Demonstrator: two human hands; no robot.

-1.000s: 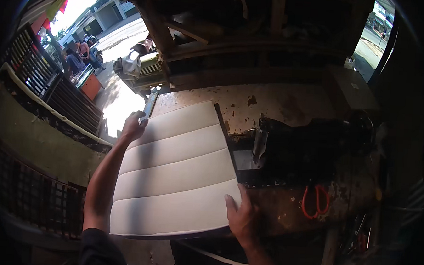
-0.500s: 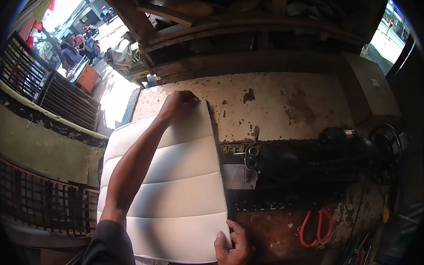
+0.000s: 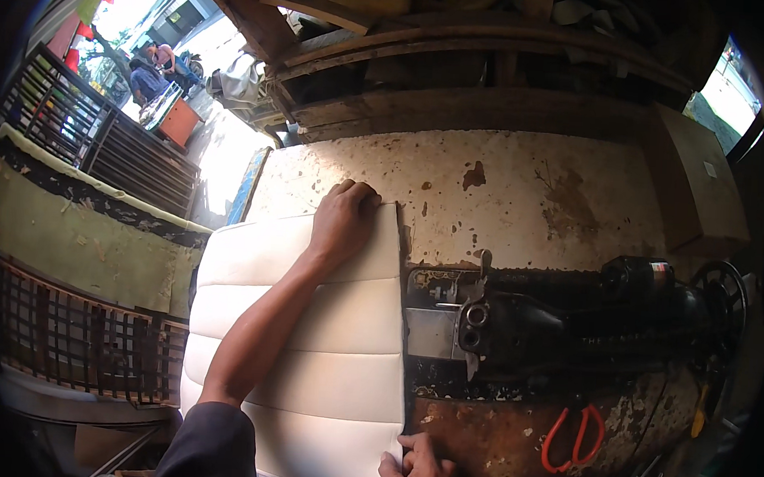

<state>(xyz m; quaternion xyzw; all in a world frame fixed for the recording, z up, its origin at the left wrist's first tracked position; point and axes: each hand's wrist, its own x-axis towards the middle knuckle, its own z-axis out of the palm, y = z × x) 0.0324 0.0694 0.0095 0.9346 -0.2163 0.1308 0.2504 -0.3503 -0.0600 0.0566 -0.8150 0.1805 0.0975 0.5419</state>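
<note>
A white quilted panel [image 3: 331, 383] with several cross seams lies flat at the left of the black sewing machine [image 3: 550, 321], its right side along the machine's needle end. My left hand [image 3: 346, 224] reaches over the panel, fingers curled down on its far edge near the far right corner. At the near right corner, my right hand [image 3: 421, 474] pinches the panel's edge between thumb and fingers. The lower part of this hand is cut off by the frame.
Red-handled scissors [image 3: 573, 440] lie on the worn bench [image 3: 369, 164], nearer than the machine. A box [image 3: 700, 182] stands at the far right. Wooden shelving [image 3: 458, 104] runs along the back. At left is a slatted frame with green fabric [image 3: 80, 231]; people [image 3: 157, 76] are outside.
The panel sits slightly lower in view, as do the bench and machine, which also shift rightward. Both hands stay on the panel's edges; the left hand shows more of its back.
</note>
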